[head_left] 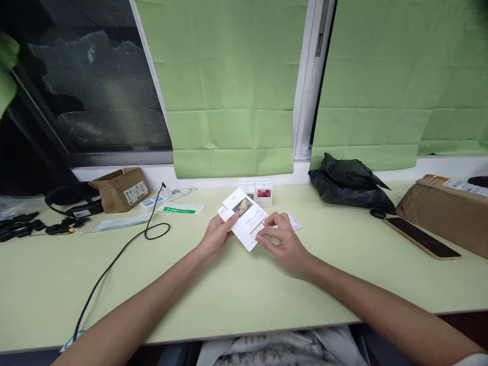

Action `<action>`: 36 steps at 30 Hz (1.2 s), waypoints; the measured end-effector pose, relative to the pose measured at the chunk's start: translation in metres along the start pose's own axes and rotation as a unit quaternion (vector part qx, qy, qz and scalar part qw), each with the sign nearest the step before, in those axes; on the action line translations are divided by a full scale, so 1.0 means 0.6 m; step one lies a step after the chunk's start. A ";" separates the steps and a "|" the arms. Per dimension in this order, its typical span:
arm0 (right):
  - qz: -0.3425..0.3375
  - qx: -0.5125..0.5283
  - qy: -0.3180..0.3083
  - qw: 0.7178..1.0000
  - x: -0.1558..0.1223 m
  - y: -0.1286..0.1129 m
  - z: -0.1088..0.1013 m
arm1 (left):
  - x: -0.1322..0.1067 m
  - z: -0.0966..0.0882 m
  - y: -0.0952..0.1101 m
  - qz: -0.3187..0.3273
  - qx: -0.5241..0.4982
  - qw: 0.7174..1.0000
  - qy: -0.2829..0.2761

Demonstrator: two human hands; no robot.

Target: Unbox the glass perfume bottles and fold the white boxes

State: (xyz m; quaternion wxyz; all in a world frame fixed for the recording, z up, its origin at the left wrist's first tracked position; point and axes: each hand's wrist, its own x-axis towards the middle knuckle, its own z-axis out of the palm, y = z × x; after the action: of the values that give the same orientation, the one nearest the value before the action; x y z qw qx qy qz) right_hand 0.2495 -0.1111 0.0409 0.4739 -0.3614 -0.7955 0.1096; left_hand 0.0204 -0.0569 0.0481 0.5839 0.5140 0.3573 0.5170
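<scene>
A white printed carton with a small food picture, looking flat or partly folded, is held tilted above the table. My left hand grips its left edge, thumb on the printed face. At the lower right edge, my right hand has its fingers bent in a pinch against a flap. Behind the carton stand small white boxes, the right one bearing a red picture. A white flat piece lies on the table, partly hidden by my right hand.
The pale green table holds a brown cardboard box, a black cable and a green-white packet on the left. Rightward are black plastic bags, a phone and a large brown parcel.
</scene>
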 end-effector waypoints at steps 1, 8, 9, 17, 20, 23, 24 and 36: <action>0.022 0.011 0.023 0.999 0.001 0.002 0.000 | 0.001 -0.004 0.002 -0.004 0.014 1.000 -0.006; 0.234 0.257 -0.038 0.937 0.009 0.048 0.013 | -0.002 -0.003 -0.002 0.006 0.086 0.992 -0.091; 0.240 0.280 -0.062 0.927 0.009 0.053 0.015 | -0.004 -0.001 -0.004 0.010 0.080 0.993 -0.089; 0.246 0.332 -0.087 0.906 0.022 0.058 -0.014 | -0.017 -0.002 0.008 -0.066 0.065 0.974 -0.209; 0.230 0.339 -0.101 0.907 0.026 0.052 -0.025 | -0.016 -0.004 0.013 -0.066 0.069 0.970 -0.225; 0.221 0.342 -0.084 0.909 0.026 0.045 -0.026 | -0.013 -0.009 0.016 -0.084 0.066 0.968 -0.228; 0.218 0.344 -0.084 0.910 0.026 0.043 -0.025 | -0.012 -0.012 0.016 -0.092 0.064 0.967 -0.231; 0.261 0.342 -0.110 0.896 0.025 0.056 -0.021 | -0.006 -0.012 0.002 -0.077 0.064 0.979 -0.179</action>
State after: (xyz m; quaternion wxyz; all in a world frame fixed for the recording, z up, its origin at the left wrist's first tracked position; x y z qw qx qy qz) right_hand 0.2716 -0.0791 0.0405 0.4323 -0.3573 -0.6331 0.5335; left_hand 0.0127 -0.0591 0.0471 0.6428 0.6051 0.3178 0.3461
